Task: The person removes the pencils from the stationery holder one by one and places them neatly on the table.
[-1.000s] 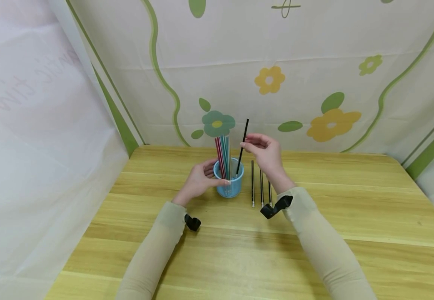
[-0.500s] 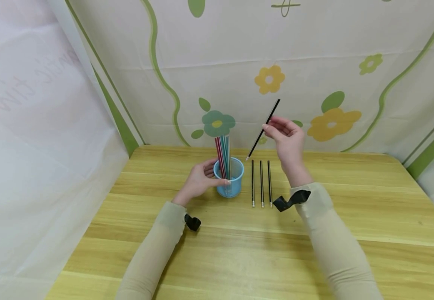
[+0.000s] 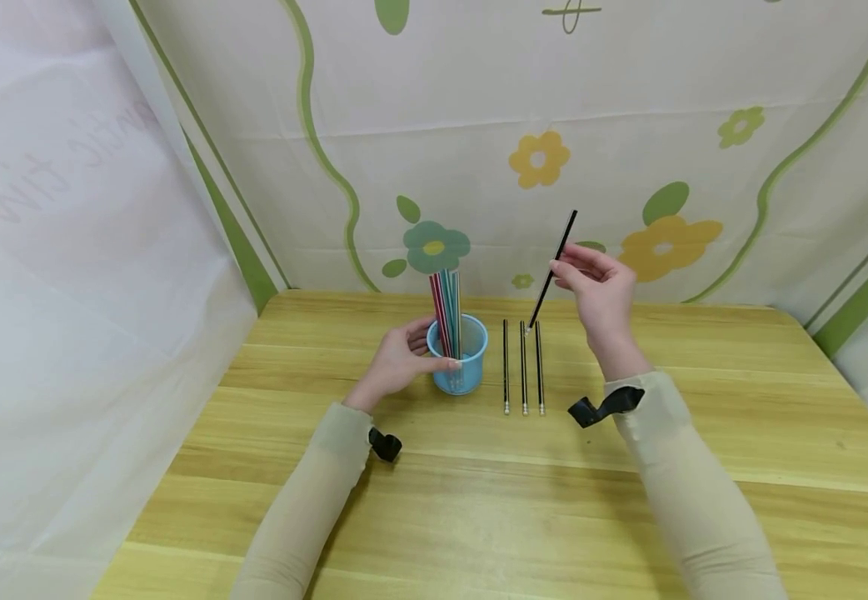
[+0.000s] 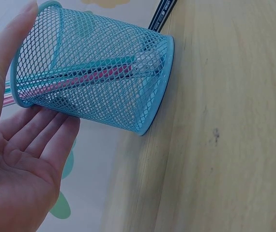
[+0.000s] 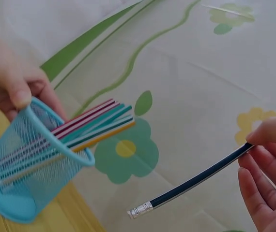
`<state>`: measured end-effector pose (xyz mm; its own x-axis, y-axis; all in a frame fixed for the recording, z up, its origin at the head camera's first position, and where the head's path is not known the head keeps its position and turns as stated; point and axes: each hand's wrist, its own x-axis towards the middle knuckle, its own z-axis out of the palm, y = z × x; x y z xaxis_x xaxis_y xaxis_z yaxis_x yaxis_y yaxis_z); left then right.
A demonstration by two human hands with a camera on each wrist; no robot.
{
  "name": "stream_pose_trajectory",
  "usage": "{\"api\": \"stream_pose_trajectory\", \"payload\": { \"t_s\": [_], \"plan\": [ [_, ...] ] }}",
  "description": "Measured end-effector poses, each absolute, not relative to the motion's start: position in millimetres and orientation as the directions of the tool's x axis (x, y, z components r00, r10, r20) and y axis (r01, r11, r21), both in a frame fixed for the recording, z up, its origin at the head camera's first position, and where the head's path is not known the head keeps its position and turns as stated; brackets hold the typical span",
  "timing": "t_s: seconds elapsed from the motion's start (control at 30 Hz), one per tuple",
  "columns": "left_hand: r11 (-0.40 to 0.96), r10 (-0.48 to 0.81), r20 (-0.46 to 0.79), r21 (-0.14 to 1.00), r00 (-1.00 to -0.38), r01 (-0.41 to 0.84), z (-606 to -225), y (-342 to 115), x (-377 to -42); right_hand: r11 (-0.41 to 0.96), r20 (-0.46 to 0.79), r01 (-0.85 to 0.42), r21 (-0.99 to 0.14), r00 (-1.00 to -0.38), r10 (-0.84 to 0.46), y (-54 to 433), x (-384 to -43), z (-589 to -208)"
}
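Note:
My left hand [image 3: 395, 363] holds a light blue mesh pencil cup [image 3: 467, 380], its thumb at the rim and its fingers around the side. Several pink, teal and other coloured pencils [image 5: 97, 121] lean together at one side of the cup. Between the thumb and fingers of my right hand [image 3: 603, 302] is a black pencil [image 3: 557, 262], tilted, with its silver-and-white eraser end pointing down. That pencil hangs above three black pencils [image 3: 523, 367], which lie side by side on the table with eraser ends toward me.
A wooden table [image 3: 434, 517] carries everything. Behind it hangs a pale cloth [image 3: 434, 100] with printed flowers, close to the table's back edge. Another white cloth [image 3: 67, 333] borders the left side.
My right hand has lifted the black pencil out of the cup and carried it right, over the row of pencils. The left hand and cup have stayed in place.

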<state>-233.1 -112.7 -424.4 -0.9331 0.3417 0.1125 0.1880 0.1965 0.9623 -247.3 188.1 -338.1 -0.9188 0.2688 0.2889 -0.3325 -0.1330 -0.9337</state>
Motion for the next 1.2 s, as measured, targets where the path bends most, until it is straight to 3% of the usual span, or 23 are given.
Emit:
{"api": "stream_pose_trajectory", "payload": {
  "t_s": [0.5,0.93,1.2],
  "plan": [
    [0.211,0.332,0.110,0.960,-0.937,0.187,-426,-113,-233,-0.066,0.227,-0.253,-0.965,-0.936,0.270,215,-249,-356],
    [0.214,0.326,0.114,0.958,-0.939,0.190,-427,-113,-234,0.069,0.100,-0.086,-0.994,-0.966,0.239,235,-248,-368],
    [0.215,0.328,0.111,0.958,-0.938,0.188,-426,-113,-234,0.179,-0.062,0.092,-0.980,-0.984,0.169,246,-244,-380]
  ]
}}
